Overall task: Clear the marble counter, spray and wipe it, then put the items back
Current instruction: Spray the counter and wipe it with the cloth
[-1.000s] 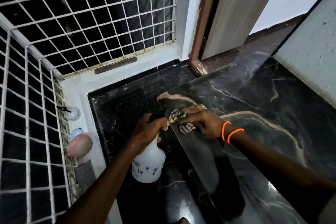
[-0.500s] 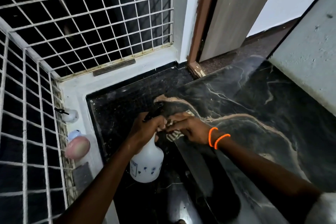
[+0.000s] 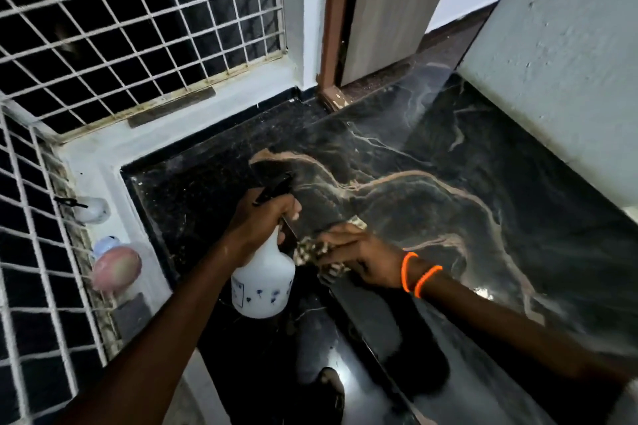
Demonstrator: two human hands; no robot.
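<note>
Head view, left hand (image 3: pixel 262 221) gripping spray bottle (image 3: pixel 264 281)

left hand (image 3: pixel 264 224): fingers curled, gripping | right hand (image 3: pixel 362 260): fingers flat, pressing down
</note>
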